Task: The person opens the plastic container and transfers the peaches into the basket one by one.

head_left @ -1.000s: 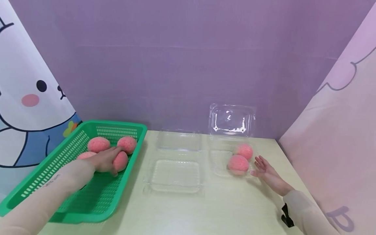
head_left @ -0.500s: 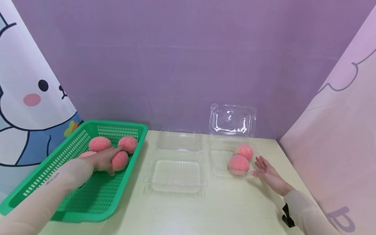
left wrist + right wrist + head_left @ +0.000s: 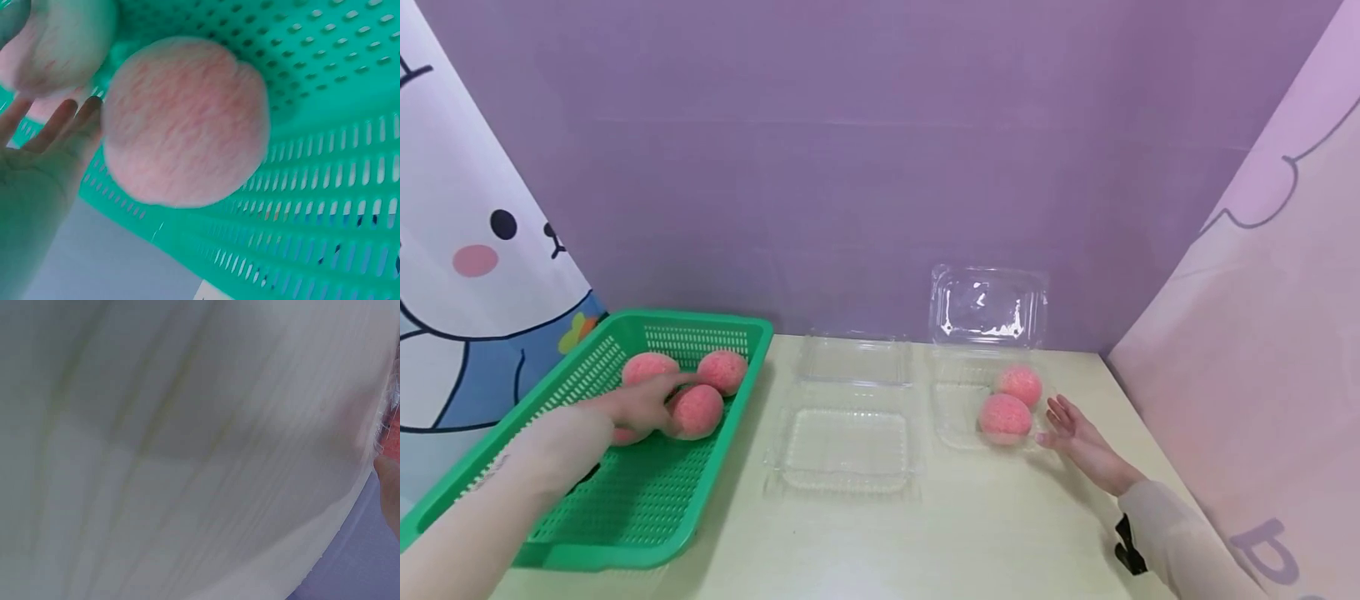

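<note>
In the green basket (image 3: 688,508) my left hand (image 3: 640,404) reaches over several pink peaches. Its forefinger lies along the far side of the nearest peach (image 3: 697,412), with the thumb at that peach's left edge. The left wrist view shows straight, spread fingers (image 3: 75,119) beside a large peach (image 3: 184,122). Another peach (image 3: 628,436) is mostly hidden beneath the hand. At the right, my right hand (image 3: 1084,446) rests with loosely spread fingers beside an open clear clamshell box (image 3: 951,417). Two peaches, one in front (image 3: 1004,419) and one behind (image 3: 1019,386), sit in its right side.
A second open clear clamshell (image 3: 850,450) lies between the basket and the filled box. Two more peaches, left (image 3: 649,367) and right (image 3: 722,372), lie at the basket's far end. A purple backdrop (image 3: 865,167) rises behind the table (image 3: 850,550).
My left hand has drawn back to the left, uncovering more of the nearest peach, which has shifted slightly left. The right hand has stayed beside the box.
</note>
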`<state>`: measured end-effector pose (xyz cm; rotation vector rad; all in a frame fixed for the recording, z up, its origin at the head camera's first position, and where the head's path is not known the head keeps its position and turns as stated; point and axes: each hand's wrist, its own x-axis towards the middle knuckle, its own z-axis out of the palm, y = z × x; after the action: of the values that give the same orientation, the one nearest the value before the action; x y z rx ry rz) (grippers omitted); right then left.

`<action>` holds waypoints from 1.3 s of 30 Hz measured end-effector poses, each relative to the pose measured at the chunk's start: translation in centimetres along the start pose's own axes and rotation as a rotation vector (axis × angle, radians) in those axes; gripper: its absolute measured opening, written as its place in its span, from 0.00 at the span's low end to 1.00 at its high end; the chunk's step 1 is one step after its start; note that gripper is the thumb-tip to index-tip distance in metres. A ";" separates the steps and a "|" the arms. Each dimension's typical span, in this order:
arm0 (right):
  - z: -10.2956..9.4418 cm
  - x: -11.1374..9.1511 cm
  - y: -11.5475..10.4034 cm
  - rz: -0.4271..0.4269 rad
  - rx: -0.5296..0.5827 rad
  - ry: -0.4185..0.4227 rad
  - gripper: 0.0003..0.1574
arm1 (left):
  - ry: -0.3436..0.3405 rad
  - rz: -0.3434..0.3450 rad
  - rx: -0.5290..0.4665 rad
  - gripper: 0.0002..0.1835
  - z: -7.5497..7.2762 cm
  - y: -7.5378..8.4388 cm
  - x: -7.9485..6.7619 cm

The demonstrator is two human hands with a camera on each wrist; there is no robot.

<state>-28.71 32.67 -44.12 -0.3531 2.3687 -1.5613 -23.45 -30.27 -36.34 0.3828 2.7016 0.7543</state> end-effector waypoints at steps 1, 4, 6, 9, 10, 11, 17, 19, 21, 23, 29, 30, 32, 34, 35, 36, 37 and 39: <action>0.0 0.0 0.0 0.000 0.001 0.001 0.59 | 0.000 0.002 0.003 0.41 -0.3 0.3 -0.1; 0.0 0.1 0.0 0.002 0.008 0.002 0.59 | 0.036 0.012 0.036 0.36 -1.0 1.1 -0.4; 0.0 0.1 0.0 0.007 0.014 0.002 0.59 | 0.090 0.014 0.062 0.35 -1.3 1.7 -0.4; 0.1 0.2 0.0 0.005 0.016 0.005 0.59 | 0.174 0.000 0.060 0.34 -1.5 2.7 -0.5; 0.1 0.3 -0.1 0.004 0.018 0.006 0.59 | 0.202 -0.007 0.057 0.33 -1.4 3.1 -0.6; 0.0 0.3 -0.1 0.002 0.019 0.008 0.58 | 0.233 -0.013 0.070 0.33 -1.3 3.5 -0.7; 0.1 0.4 -0.4 -0.003 0.025 0.014 0.58 | 0.280 -0.021 -0.139 0.34 -0.1 6.6 -0.8; 0.2 0.2 -0.4 -0.002 0.031 0.016 0.59 | 0.279 0.002 -0.222 0.31 0.2 7.9 -0.7; 0.2 0.1 -0.3 -0.001 0.039 0.018 0.59 | 0.288 0.032 -0.251 0.29 0.4 9.3 -0.7; 0.2 0.1 -0.2 0.000 0.045 0.021 0.60 | 0.304 0.081 -0.240 0.25 0.7 10.6 -0.5; 0.2 -0.1 0.2 0.000 0.046 0.028 0.61 | 0.272 0.129 -0.272 0.19 2.0 13.7 0.6; 0.1 -0.1 0.2 0.002 0.045 0.030 0.61 | 0.259 0.142 -0.283 0.18 2.3 14.1 0.9; 0.0 -0.1 0.2 0.008 0.040 0.036 0.61 | 0.235 0.163 -0.302 0.17 2.9 15.0 1.4; 0.0 -0.1 0.2 0.009 0.038 0.041 0.60 | 0.213 0.199 -0.317 0.16 3.5 16.0 2.1; 0.0 -0.1 0.2 0.010 0.037 0.043 0.60 | 0.208 0.212 -0.322 0.16 3.8 16.5 2.4; 0.0 -0.1 0.2 0.010 0.038 0.046 0.60 | 0.197 0.218 -0.324 0.15 4.2 16.9 2.7; 0.0 -0.1 0.2 0.010 0.038 0.047 0.60 | 0.182 0.218 -0.327 0.14 4.4 17.5 3.0; 0.1 -0.1 0.2 0.008 0.041 0.048 0.60 | 0.151 0.222 -0.333 0.13 5.1 18.3 3.6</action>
<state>-28.64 32.73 -44.32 -0.2999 2.3665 -1.6300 -21.77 -11.62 -31.46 0.5670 2.6263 1.3215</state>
